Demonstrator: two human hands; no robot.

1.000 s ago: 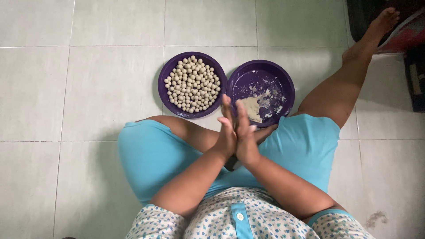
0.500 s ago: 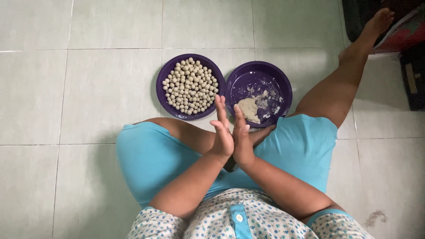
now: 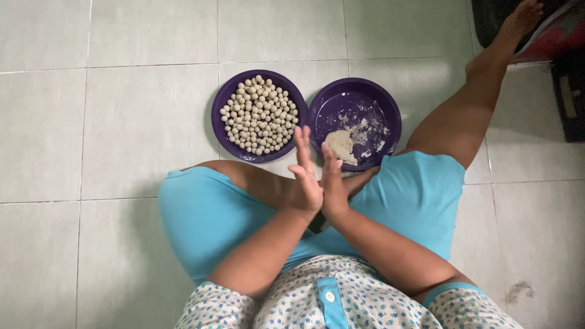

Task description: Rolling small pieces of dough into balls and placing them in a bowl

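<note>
The left hand (image 3: 306,183) and right hand (image 3: 333,186) are pressed palm to palm above the lap, fingers straight and pointing away; whether a bit of dough sits between them cannot be told. On the tiled floor (image 3: 122,122) just beyond, the left purple plate (image 3: 222,97) is heaped with many small pale dough balls (image 3: 259,116). The right purple plate (image 3: 390,103) holds only 1 small dough lump (image 3: 341,145) and smears, so by my judgement most of the rolling is done and little is left.
</note>
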